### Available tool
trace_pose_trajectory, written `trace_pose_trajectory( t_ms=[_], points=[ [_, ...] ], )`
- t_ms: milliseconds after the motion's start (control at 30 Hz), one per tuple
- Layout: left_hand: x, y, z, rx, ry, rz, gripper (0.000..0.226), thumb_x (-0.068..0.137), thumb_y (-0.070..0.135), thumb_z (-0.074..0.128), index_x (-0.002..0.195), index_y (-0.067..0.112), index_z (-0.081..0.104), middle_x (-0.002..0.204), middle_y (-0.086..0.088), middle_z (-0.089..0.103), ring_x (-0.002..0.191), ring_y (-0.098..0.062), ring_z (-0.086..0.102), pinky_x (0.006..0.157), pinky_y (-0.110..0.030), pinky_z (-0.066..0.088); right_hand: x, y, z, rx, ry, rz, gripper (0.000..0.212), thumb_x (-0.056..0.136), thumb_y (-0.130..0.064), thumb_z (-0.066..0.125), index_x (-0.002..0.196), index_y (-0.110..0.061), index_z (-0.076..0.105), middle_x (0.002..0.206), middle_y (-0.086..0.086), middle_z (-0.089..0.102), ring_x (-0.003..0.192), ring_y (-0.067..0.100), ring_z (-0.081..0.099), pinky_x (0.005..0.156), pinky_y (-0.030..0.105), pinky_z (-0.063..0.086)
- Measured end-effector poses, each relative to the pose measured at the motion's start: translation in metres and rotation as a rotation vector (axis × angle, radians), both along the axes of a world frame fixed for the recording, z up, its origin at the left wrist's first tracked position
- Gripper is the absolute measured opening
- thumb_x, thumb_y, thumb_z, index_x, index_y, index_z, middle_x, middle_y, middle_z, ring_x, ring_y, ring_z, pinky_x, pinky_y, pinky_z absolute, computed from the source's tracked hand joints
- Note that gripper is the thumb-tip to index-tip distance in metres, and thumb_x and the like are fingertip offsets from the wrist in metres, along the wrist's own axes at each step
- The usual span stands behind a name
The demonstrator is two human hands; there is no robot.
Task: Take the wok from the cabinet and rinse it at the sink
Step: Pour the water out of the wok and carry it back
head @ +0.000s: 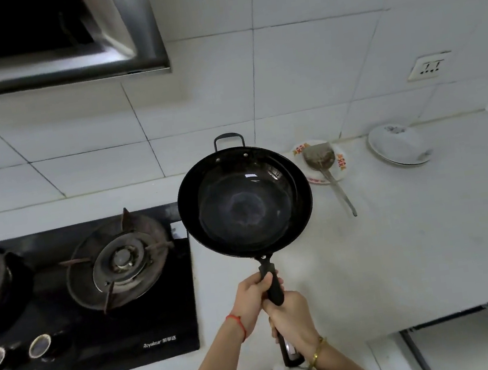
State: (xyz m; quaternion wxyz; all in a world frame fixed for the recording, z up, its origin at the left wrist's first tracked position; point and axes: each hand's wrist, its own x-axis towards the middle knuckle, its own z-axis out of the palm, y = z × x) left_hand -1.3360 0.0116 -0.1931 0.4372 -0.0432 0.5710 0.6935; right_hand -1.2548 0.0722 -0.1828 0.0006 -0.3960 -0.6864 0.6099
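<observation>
Near the middle of the frame I hold a round black metal wok (245, 200) out in front of me by its long black handle (273, 287), above the white stone surface (401, 241). Both of my hands grip that handle: my left hand (252, 298) is wrapped around it closer to the pan, with a red string bracelet (237, 322) on the wrist, and my right hand (291, 319) is curled around it just behind, with a gold bracelet (317, 350) on the wrist. The wok's bowl faces up and shines faintly inside, and a small loop handle (228, 140) sticks out on its far rim.

At the left of the frame sits a black glass gas hob (165, 305), its round burner (120, 258) just beside the wok's left edge. To the right of the wok, on the surface, lies a patterned white plate (338, 160) carrying a metal spatula (322, 161) whose handle reaches towards me. Further right, another white dish (398, 144) rests near the tiled wall. A steel range hood (120, 29) fills the upper left of the frame, and a white wall socket (430, 66) sits at the upper right.
</observation>
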Motion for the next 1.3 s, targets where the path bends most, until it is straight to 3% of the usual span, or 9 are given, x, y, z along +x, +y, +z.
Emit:
trace_pose_trajectory(
  t_ms=[633,967,1100,1300],
  points=[
    [0.001,0.011,-0.018,-0.050,0.019,-0.021,0.028,0.100,0.011,0.048,0.119,-0.005,0.060,0.092,-0.010,0.065,0.088,-0.023,0.062,0.081,-0.029,0.052,-0.001,0.014,-0.012,-0.039,-0.017,0.048,0.023,0.085,-0.010,0.056,0.064,-0.002,0.058,0.041,0.006,0.051,0.031,0.019,0.051,0.035,0.026,0.041],
    [0.004,0.008,-0.018,-0.069,0.008,-0.029,0.029,0.100,0.010,0.046,0.121,-0.005,0.058,0.088,-0.009,0.063,0.085,-0.021,0.060,0.083,-0.031,0.050,-0.001,0.009,-0.016,-0.073,-0.046,0.051,0.023,0.086,-0.013,0.054,0.067,-0.001,0.060,0.046,0.009,0.055,0.034,0.021,0.054,0.037,0.029,0.046],
    [0.004,0.008,-0.016,-0.083,0.006,-0.026,0.027,0.100,0.009,0.046,0.120,-0.002,0.060,0.092,-0.010,0.063,0.084,-0.020,0.062,0.079,-0.029,0.054,-0.002,0.010,-0.016,-0.130,-0.051,0.042,0.030,0.089,-0.017,0.052,0.063,-0.004,0.058,0.046,0.009,0.055,0.036,0.022,0.053,0.041,0.031,0.049],
    [0.008,0.007,-0.015,-0.164,0.052,0.012,0.019,0.099,0.015,0.050,0.103,0.005,0.067,0.105,-0.015,0.072,0.092,-0.027,0.066,0.096,-0.048,0.049,0.001,0.018,-0.016,-0.119,-0.080,0.176,0.035,0.093,-0.032,0.044,0.071,-0.008,0.057,0.052,0.010,0.064,0.050,0.029,0.064,0.062,0.042,0.057]
  ],
)
